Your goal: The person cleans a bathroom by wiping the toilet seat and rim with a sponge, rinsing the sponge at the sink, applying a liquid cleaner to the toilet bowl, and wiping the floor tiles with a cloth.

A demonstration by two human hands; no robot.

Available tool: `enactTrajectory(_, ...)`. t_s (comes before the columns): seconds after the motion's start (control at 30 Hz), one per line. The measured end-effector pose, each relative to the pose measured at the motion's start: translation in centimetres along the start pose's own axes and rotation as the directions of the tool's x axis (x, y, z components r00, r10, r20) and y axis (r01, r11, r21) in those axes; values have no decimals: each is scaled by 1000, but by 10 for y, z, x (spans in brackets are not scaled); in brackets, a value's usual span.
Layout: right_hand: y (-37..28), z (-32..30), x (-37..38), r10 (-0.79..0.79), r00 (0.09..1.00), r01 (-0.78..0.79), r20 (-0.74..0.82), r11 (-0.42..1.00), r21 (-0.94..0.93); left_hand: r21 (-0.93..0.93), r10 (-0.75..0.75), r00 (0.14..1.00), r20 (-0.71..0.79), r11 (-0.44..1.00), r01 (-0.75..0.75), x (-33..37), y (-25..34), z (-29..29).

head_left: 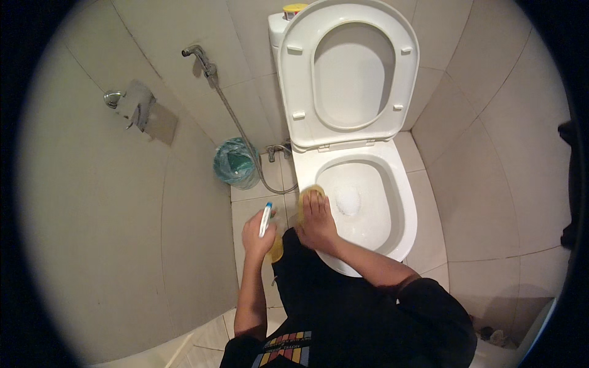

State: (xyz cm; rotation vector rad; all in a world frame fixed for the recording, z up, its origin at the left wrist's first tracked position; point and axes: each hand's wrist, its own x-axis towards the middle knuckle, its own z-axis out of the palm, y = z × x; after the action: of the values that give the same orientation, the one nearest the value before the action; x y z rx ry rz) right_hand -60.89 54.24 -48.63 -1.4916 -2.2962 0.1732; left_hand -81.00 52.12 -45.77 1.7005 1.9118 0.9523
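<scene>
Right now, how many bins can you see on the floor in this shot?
1. A single bin, lined with a green bag, stands on the floor in the corner left of the toilet, under the sprayer hose. Another could be hidden behind the person's body.

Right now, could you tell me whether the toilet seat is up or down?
Up. The toilet seat leans back against the tank, and the right hand presses a yellow sponge on the bare bowl rim.

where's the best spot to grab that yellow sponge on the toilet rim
Probably from above, fingers across its top and over both long edges. The yellow sponge lies flat on the left rim of the toilet bowl, pressed under the right hand; only its top and far edge show.
</scene>
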Motion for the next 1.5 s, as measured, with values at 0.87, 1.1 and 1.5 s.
enactTrajectory(0.87, 43, -88, -189, -109, 947, 29, 302, 965, 261, -492, -223, 965, 141, 830, 264, -88, -26, -14)
enactTrajectory(1.1, 188, -141, -200, 179, 946, -114, 272, 965, -238, -425, -266, 949, 168, 849, 313, -97, -15, -10)
enactTrajectory(1.5, 272, -31, 33, 513, 847, -531, -140, 800, -279, -493, -215, 959, 184, 824, 280, -88, -13, -8)
